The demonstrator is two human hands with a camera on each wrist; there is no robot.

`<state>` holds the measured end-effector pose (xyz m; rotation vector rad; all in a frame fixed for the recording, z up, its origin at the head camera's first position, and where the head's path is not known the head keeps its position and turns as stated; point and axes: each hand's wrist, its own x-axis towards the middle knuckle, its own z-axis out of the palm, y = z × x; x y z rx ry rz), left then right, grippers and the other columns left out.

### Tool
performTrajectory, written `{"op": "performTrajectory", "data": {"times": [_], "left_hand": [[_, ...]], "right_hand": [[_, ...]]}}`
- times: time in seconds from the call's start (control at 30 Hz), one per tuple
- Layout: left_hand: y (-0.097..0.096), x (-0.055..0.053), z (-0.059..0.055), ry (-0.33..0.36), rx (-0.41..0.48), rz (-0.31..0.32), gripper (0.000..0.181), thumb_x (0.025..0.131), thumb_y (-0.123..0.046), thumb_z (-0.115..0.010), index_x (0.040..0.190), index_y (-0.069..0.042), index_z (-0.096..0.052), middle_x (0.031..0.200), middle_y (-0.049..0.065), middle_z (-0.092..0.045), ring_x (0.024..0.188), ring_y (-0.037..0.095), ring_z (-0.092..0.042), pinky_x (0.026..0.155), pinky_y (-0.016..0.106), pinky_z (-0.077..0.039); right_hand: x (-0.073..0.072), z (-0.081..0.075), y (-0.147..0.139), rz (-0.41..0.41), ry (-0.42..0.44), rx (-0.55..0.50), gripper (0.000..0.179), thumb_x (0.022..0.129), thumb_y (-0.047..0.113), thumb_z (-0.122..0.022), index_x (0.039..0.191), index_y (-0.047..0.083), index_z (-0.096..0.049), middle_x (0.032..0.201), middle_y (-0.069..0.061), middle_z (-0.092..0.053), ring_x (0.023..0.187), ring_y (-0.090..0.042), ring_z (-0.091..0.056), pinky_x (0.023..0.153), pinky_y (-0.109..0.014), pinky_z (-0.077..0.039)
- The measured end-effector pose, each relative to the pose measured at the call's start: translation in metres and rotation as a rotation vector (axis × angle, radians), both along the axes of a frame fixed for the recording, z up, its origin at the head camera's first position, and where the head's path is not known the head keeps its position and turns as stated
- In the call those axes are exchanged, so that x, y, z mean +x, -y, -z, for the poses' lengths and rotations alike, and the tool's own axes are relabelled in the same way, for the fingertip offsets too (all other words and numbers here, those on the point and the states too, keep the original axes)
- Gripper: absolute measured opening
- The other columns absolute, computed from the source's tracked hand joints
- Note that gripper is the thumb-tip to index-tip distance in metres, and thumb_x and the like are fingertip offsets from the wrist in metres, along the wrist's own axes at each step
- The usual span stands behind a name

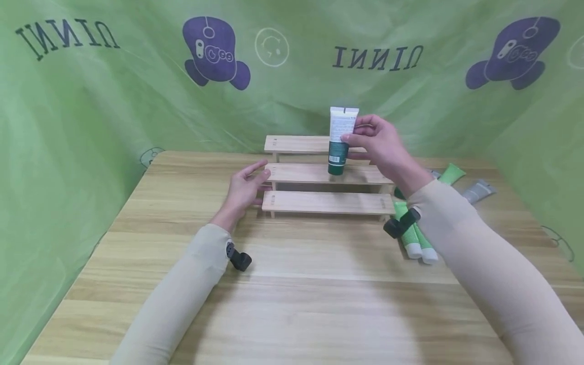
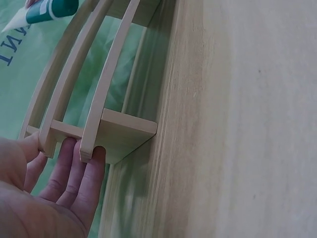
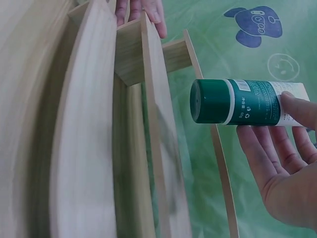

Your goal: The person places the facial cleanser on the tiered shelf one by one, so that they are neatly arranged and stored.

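Observation:
A three-tier wooden step rack (image 1: 328, 203) stands at the back of the table. At its left end my left hand (image 1: 243, 190) holds the side, with the thumb at the middle shelf's end and the other fingers reaching under the shelves in the left wrist view. Above the middle shelf, my right hand (image 1: 382, 144) pinches a white and dark-green squeeze tube (image 1: 342, 124) between thumb and fingers. The tube is upright, its green cap (image 3: 210, 101) pointing down. Whether the cap touches the shelf is unclear in the head view; the right wrist view shows it apart from the boards.
Right of the rack, two light-green tubes with white caps (image 1: 413, 250) lie on the wooden table (image 1: 292, 314). Behind the right forearm lie another green tube (image 1: 451, 174) and a grey tube (image 1: 479, 191). A green printed cloth (image 1: 292, 101) hangs behind and at both sides.

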<state>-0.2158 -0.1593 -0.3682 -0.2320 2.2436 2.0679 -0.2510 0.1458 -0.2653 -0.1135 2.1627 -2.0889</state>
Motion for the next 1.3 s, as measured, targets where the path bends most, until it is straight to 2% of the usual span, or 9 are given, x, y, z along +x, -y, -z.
{"op": "performTrajectory", "data": {"times": [0.23,0.43,0.6,0.77,1.1,1.3], "left_hand": [[-0.001,-0.002,0.002,-0.004,0.008,-0.006,0.049,0.098,-0.032,-0.067,0.145,-0.028,-0.055,0.133,0.011,-0.064,0.101,0.029,-0.069,0.072,0.043,-0.065],[0.000,-0.001,0.001,0.004,0.022,0.002,0.047,0.098,-0.033,-0.067,0.143,-0.030,-0.056,0.134,0.011,-0.063,0.104,0.031,-0.068,0.074,0.046,-0.064],[0.001,-0.001,0.000,0.006,0.017,0.008,0.049,0.098,-0.032,-0.067,0.145,-0.028,-0.054,0.134,0.011,-0.063,0.105,0.031,-0.068,0.076,0.047,-0.064],[0.002,-0.002,0.001,0.003,0.026,0.007,0.049,0.099,-0.030,-0.066,0.146,-0.024,-0.054,0.131,0.013,-0.064,0.103,0.033,-0.069,0.072,0.046,-0.065],[0.001,-0.002,0.000,-0.005,0.012,0.011,0.050,0.098,-0.029,-0.067,0.146,-0.024,-0.054,0.128,0.014,-0.066,0.104,0.035,-0.068,0.068,0.044,-0.065],[0.002,-0.002,0.002,-0.002,0.021,0.009,0.049,0.098,-0.030,-0.067,0.145,-0.025,-0.055,0.127,0.014,-0.066,0.103,0.034,-0.069,0.069,0.046,-0.065]], "right_hand": [[-0.018,-0.009,0.025,0.006,0.006,-0.054,0.038,0.090,0.000,-0.074,0.121,0.008,-0.053,0.119,-0.012,-0.062,0.106,-0.029,-0.065,0.086,-0.042,-0.062],[-0.030,-0.016,0.047,0.011,-0.001,-0.079,0.038,0.090,-0.001,-0.073,0.121,0.008,-0.054,0.118,-0.012,-0.062,0.103,-0.027,-0.066,0.087,-0.041,-0.062],[-0.040,-0.018,0.065,0.011,0.000,-0.122,0.039,0.089,-0.004,-0.072,0.122,0.007,-0.054,0.119,-0.012,-0.062,0.103,-0.027,-0.066,0.085,-0.040,-0.063],[-0.049,-0.019,0.079,0.021,0.008,-0.159,0.040,0.089,-0.006,-0.072,0.122,0.006,-0.054,0.117,-0.012,-0.062,0.101,-0.027,-0.066,0.085,-0.040,-0.063],[-0.054,-0.022,0.100,0.056,-0.052,-0.140,0.041,0.087,-0.007,-0.074,0.120,0.008,-0.057,0.118,-0.009,-0.062,0.109,-0.023,-0.061,0.083,-0.036,-0.063],[-0.055,-0.018,0.104,0.060,-0.084,-0.109,0.042,0.086,-0.006,-0.074,0.121,0.008,-0.057,0.119,-0.008,-0.064,0.109,-0.023,-0.062,0.083,-0.033,-0.063]]}}
